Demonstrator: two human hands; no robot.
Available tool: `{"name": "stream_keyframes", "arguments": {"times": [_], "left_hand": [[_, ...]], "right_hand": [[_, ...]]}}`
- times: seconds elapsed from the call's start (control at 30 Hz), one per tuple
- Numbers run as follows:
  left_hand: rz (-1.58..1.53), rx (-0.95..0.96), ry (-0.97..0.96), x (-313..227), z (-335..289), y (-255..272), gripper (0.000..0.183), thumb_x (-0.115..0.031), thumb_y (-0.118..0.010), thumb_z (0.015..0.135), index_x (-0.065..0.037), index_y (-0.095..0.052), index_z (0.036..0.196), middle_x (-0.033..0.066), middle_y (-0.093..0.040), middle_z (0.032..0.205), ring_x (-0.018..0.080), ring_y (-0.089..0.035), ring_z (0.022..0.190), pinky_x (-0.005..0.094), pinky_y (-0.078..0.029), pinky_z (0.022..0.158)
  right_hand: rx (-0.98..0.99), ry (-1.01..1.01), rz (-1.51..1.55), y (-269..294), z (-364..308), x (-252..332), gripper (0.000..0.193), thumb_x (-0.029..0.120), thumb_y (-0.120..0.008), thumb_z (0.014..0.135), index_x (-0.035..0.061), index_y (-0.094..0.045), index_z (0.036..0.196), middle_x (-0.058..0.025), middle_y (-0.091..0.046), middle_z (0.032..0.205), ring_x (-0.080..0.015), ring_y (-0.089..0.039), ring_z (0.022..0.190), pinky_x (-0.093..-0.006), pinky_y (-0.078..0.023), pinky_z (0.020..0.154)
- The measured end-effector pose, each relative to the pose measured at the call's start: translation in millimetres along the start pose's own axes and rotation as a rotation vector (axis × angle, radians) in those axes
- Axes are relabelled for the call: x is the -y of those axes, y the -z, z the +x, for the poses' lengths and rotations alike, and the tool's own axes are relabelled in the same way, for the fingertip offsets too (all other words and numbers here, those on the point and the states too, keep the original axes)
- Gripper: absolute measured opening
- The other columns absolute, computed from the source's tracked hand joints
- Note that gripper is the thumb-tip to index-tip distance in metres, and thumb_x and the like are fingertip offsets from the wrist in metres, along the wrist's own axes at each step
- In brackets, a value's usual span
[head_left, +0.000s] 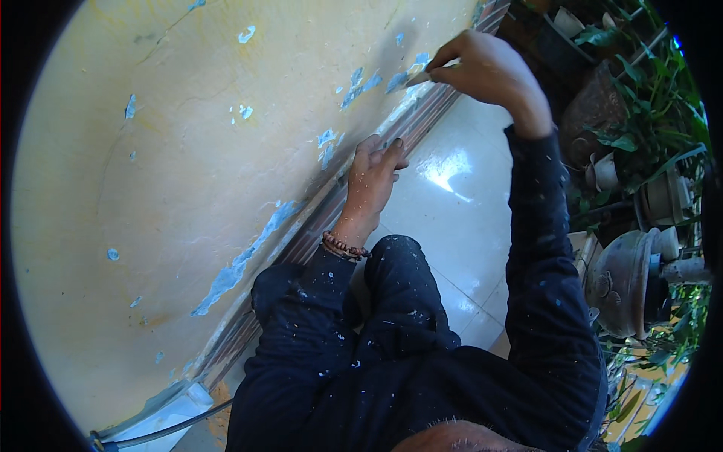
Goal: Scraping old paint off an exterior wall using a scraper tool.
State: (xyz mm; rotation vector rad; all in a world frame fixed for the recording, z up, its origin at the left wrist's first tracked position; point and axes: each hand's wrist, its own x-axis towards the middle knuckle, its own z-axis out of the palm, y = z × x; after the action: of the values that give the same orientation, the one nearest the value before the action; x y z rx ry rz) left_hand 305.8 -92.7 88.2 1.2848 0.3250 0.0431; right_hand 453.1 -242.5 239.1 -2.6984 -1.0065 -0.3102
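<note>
Right hand (489,71) pinches a thin flat scraper blade (419,77) against the flaking yellow plastered wall (151,188); left hand (374,177), fingers loosely spread, rests empty on its brick-patterned base (301,233).

Off to my right I see a glossy white tiled floor (459,203), a round grey ceramic pot lying on its side (621,282), leafy green plants (648,113), and, low at left, a thin grey hose (173,429) along the floor.
</note>
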Motion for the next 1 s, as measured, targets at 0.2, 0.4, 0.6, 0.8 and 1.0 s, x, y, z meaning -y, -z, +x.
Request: {"name": "stream_keyframes", "arguments": {"times": [0.2, 0.4, 0.6, 0.8, 1.0], "left_hand": [[0.023, -0.018, 0.019, 3, 1, 5, 0.078, -0.043, -0.066, 0.102, 0.007, -0.031, 0.151, 0.0191, -0.066, 0.127, 0.0212, -0.067, 0.11, 0.0368, -0.052, 0.094], [0.023, -0.012, -0.006, 6, 11, -2, 0.078, -0.042, -0.066, 0.102, 0.006, -0.032, 0.152, 0.0174, -0.066, 0.123, 0.0199, -0.066, 0.107, 0.0368, -0.051, 0.094], [0.03, -0.029, -0.02, 7, 6, 1, 0.077, -0.038, -0.067, 0.101, 0.009, -0.033, 0.151, 0.015, -0.069, 0.123, 0.0184, -0.067, 0.102, 0.0286, -0.053, 0.082], [0.021, -0.027, -0.009, 9, 10, 4, 0.075, -0.037, -0.068, 0.1, 0.009, -0.035, 0.15, 0.0155, -0.069, 0.123, 0.0182, -0.067, 0.102, 0.0286, -0.053, 0.082], [0.032, -0.005, -0.035, 10, 8, -3, 0.076, -0.036, -0.068, 0.1, 0.011, -0.033, 0.149, 0.0181, -0.068, 0.122, 0.0206, -0.068, 0.104, 0.0313, -0.053, 0.088]], "right_hand": [[0.092, -0.022, 0.063, 27, 8, 2, 0.021, 0.018, -0.079, 0.09, 0.0052, -0.082, 0.107, -0.0136, -0.079, 0.098, -0.0217, -0.073, 0.073, -0.0292, -0.061, 0.072], [0.083, -0.043, -0.055, 16, 15, -7, 0.023, 0.019, -0.079, 0.09, 0.0037, -0.082, 0.107, -0.0154, -0.078, 0.099, -0.0219, -0.074, 0.071, -0.0271, -0.06, 0.071], [0.046, -0.075, 0.015, 26, 8, 9, 0.027, 0.022, -0.082, 0.087, 0.0031, -0.082, 0.106, -0.0143, -0.078, 0.097, -0.0225, -0.073, 0.072, -0.0308, -0.06, 0.07], [-0.036, 0.037, -0.184, 47, 11, 16, 0.02, 0.018, -0.08, 0.086, 0.0038, -0.083, 0.099, -0.0125, -0.079, 0.094, -0.0216, -0.073, 0.073, -0.0315, -0.06, 0.072], [-0.02, -0.027, -0.299, -29, 14, -3, 0.018, 0.022, -0.073, 0.084, 0.0087, -0.081, 0.093, -0.0153, -0.077, 0.089, -0.0292, -0.075, 0.077, -0.0381, -0.061, 0.071]]}}
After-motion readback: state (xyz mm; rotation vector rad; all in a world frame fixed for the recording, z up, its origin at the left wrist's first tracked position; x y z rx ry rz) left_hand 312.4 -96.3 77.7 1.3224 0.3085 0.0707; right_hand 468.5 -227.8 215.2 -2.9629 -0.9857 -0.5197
